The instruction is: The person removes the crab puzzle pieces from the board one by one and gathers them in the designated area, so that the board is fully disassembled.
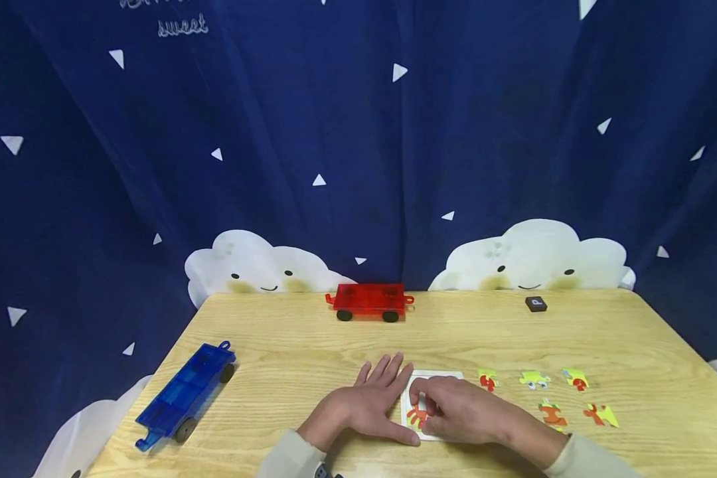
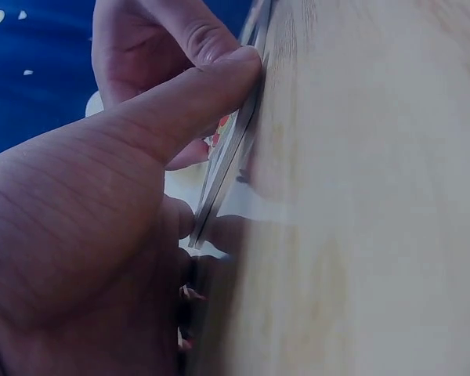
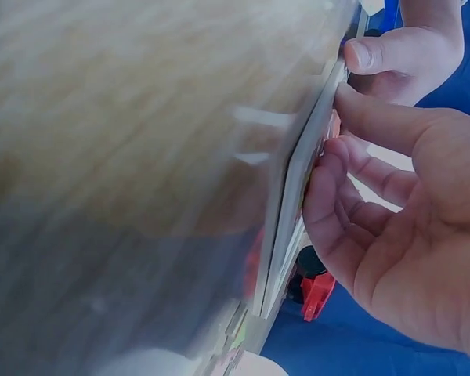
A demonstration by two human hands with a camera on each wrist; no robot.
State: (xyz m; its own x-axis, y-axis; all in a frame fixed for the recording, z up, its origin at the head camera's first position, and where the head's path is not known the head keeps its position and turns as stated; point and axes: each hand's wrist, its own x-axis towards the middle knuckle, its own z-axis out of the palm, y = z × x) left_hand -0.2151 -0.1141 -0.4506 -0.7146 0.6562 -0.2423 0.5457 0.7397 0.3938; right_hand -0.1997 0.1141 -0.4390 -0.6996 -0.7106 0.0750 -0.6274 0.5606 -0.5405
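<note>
A small white-bordered puzzle board [image 1: 433, 374] lies on the table under both hands. My left hand [image 1: 373, 405] rests at its left side, fingers straight and spread, with the thumb along the near-left corner. In the left wrist view that thumb [image 2: 211, 86] touches the board's edge. My right hand [image 1: 460, 408] is over the board with bent fingers, gripping a red-and-yellow puzzle piece [image 1: 417, 417] at the board's left part. The right wrist view shows curled fingertips [image 3: 329, 164] against the board's face; the hand hides much of the board.
Several loose puzzle pieces, among them a yellow one with eyes [image 1: 534, 380] and an orange one [image 1: 552, 415], lie to the right. A blue toy wagon [image 1: 188, 392] stands at left, a red one [image 1: 370, 300] at the back. A small dark block [image 1: 536, 304] sits back right.
</note>
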